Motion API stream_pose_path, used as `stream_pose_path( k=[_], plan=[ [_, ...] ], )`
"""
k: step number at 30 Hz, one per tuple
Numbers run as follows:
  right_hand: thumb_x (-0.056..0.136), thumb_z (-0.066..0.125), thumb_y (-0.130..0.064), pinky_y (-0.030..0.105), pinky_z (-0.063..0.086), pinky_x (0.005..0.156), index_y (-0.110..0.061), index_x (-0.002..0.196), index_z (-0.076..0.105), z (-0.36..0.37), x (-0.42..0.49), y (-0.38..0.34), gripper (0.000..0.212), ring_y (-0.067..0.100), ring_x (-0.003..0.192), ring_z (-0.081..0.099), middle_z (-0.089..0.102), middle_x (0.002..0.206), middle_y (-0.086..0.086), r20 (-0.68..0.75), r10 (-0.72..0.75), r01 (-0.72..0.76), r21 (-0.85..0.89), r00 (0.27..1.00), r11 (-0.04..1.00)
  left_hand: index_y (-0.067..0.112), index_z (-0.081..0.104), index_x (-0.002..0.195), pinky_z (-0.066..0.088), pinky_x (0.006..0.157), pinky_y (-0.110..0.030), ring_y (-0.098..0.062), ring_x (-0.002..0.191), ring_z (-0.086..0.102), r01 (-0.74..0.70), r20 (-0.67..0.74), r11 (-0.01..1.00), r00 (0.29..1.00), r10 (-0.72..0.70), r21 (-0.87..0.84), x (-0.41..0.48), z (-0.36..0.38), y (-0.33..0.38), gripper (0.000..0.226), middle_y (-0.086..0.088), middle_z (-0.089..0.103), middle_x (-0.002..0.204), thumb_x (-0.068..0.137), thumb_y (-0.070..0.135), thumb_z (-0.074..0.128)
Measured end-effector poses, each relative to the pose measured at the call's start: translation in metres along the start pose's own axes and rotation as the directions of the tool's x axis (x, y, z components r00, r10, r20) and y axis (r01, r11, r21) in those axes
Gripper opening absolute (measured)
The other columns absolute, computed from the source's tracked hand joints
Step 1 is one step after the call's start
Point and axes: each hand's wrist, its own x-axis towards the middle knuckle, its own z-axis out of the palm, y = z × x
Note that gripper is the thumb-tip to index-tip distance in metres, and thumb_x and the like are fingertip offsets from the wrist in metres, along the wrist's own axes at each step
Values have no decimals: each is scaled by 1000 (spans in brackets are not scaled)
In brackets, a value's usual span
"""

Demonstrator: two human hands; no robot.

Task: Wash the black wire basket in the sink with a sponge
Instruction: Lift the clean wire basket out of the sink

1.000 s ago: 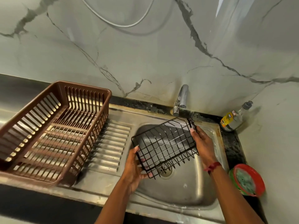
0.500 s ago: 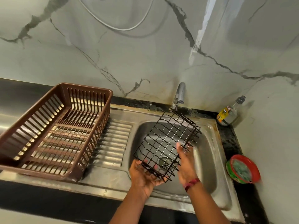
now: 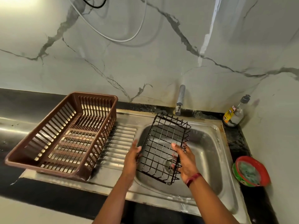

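The black wire basket (image 3: 159, 147) is held tilted over the sink (image 3: 212, 143), its far end just below the tap (image 3: 180, 99). The left hand (image 3: 131, 157) grips its left edge and the right hand (image 3: 185, 160) its right side, fingers (image 3: 175, 147) curled round the wires. A brown dish rack (image 3: 64, 135) sits on the drainboard to the left.

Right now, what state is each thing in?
Black wire basket, tilted, held over steel sink.
Left hand, holds basket's left edge.
Right hand, holds its right side.
Steel tap, no water visible.
Brown plastic rack, upright on drainboard.
Clear soap bottle, upright, capped.
Red-rimmed tub, open.
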Motion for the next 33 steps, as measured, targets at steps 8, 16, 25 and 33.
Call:
stream_pose_path(
  k=[8,16,25,33],
  plan=[
    [66,77,-53,50,41,105,-38,145,32,-6,1,3,92,13,128,45,44,145,-9,179,-123,139,-78,976,987,50,32,154,26,124,-47,-16,144,41,-5,158,982,987,-26,190,3,8,-2,92,15,47,154,74,70,73],
    [92,56,-35,29,24,111,-42,144,31,1,-13,4,58,-2,137,26,27,151,-20,204,-368,397,-128,907,909,65,47,138,38,118,-44,-10,143,45,-32,137,999,990,35,-20,4,0,-23,58,18,48,154,84,68,68],
    [98,47,-24,22,24,105,-35,145,33,13,-13,24,50,1,136,29,29,152,-13,54,-305,310,-181,951,933,51,38,150,38,116,-57,-24,145,42,61,185,991,979,-82,121,36,-15,-32,90,2,45,158,69,80,65],
    [89,52,-50,35,24,113,-48,141,35,54,-29,-1,54,1,135,31,33,150,-20,4,-335,331,-167,942,929,56,30,152,13,127,-44,-2,150,20,-45,367,992,930,-2,120,45,-24,18,76,27,26,160,84,85,44]
  ],
)
